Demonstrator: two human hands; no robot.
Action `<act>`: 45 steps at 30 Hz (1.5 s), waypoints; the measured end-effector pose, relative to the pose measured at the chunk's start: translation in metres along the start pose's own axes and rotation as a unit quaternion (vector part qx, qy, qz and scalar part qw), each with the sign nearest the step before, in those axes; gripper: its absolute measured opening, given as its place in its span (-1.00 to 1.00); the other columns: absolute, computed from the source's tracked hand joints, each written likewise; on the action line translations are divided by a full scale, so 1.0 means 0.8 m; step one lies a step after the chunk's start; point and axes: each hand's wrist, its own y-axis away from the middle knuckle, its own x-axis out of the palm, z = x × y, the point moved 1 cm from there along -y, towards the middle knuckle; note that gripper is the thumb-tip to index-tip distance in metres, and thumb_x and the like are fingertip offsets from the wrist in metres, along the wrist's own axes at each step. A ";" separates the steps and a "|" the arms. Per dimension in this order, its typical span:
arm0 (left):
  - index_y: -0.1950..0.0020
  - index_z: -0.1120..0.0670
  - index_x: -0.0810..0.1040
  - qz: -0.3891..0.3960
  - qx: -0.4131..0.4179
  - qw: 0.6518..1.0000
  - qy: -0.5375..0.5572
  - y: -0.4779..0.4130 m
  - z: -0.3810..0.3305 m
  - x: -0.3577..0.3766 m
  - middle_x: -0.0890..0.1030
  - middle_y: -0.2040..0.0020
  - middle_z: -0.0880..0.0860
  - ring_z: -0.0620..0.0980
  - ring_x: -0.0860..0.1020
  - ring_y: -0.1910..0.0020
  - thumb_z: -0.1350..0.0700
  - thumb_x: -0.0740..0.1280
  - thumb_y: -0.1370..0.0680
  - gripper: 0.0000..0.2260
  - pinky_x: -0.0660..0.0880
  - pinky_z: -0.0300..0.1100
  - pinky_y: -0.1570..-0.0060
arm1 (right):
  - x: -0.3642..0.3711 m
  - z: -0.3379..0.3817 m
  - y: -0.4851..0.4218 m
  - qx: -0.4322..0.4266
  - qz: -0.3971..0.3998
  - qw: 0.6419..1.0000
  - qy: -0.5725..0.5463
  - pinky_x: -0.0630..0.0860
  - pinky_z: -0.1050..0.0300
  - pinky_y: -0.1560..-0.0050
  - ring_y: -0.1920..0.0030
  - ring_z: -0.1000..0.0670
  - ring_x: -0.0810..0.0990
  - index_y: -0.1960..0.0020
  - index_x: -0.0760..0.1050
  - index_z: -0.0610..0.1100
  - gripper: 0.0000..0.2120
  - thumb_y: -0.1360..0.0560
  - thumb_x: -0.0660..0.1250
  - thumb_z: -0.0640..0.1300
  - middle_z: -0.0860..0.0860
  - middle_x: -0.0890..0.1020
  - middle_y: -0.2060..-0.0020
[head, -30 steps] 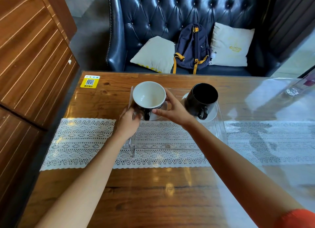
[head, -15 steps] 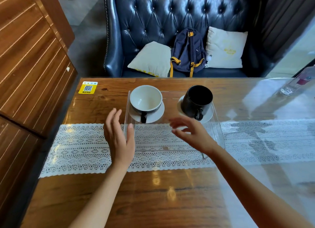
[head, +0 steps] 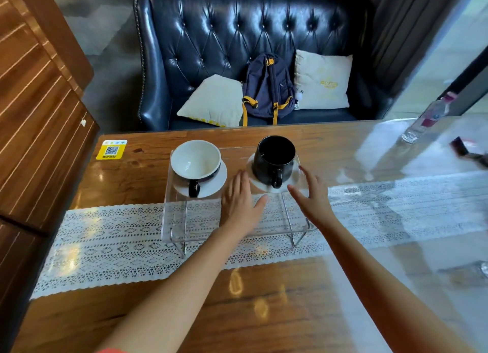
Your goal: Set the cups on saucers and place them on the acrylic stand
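Note:
A clear acrylic stand (head: 174, 220) sits on the lace runner in mid-table. On its left end a cup (head: 196, 161), white inside with a black handle, rests on a white saucer (head: 219, 178). On the right end a black cup (head: 274, 158) stands on another white saucer (head: 257, 182), handle toward me. My left hand (head: 241, 204) is open, fingers spread, just left of the black cup's saucer. My right hand (head: 311, 194) is open just right of it. Neither hand holds anything.
A white lace runner (head: 105, 239) crosses the wooden table (head: 237, 313). A yellow QR sticker (head: 112, 150) lies at the far left corner. A plastic bottle (head: 425, 120) and a dark object (head: 464, 148) lie at the far right. Behind is a blue sofa with cushions and a backpack (head: 268, 88).
Both hands let go of the white-lined cup and saucer on the stand's left end, drew back, then moved right to flank the black cup's saucer.

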 end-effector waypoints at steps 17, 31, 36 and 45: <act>-0.43 0.01 0.27 -0.147 -0.023 0.987 -0.061 -0.035 -0.008 0.027 0.34 -0.41 0.03 0.03 0.17 -0.42 -0.20 0.19 -0.49 -0.44 0.03 -0.01 -0.35 | 0.011 -0.008 -0.012 0.008 0.045 0.998 -0.034 0.32 -0.12 -0.42 -0.41 -0.07 0.35 -0.51 0.19 -0.05 -0.41 -0.53 0.29 -0.07 -0.13 0.42 -0.40; -0.45 0.00 0.22 -0.137 -0.020 0.986 -0.091 -0.030 -0.011 0.024 0.31 -0.44 0.04 0.04 0.16 -0.45 -0.19 0.12 -0.53 -0.46 0.06 0.02 -0.39 | 0.010 -0.006 -0.012 -0.002 0.049 0.998 -0.039 0.34 -0.15 -0.41 -0.42 -0.07 0.36 -0.51 0.16 -0.05 -0.41 -0.54 0.28 -0.07 -0.12 0.41 -0.41; -0.45 -0.01 0.22 -0.139 -0.016 0.987 -0.084 -0.029 -0.011 0.022 0.33 -0.41 0.02 0.03 0.16 -0.45 -0.18 0.13 -0.52 -0.46 0.07 0.01 -0.40 | 0.012 -0.007 -0.012 -0.007 0.047 0.998 -0.037 0.34 -0.16 -0.40 -0.42 -0.06 0.36 -0.51 0.16 -0.07 -0.41 -0.54 0.28 -0.07 -0.10 0.42 -0.41; -0.48 0.06 0.14 -0.064 -0.008 0.998 0.026 -0.026 0.002 0.005 0.18 -0.53 0.00 -0.04 0.04 -0.51 -0.10 0.21 -0.52 -0.41 -0.04 -0.01 -0.47 | 0.009 0.000 -0.009 0.001 0.047 0.999 -0.028 0.36 -0.18 -0.39 -0.41 -0.08 0.38 -0.52 0.14 -0.02 -0.39 -0.53 0.28 -0.03 -0.09 0.42 -0.41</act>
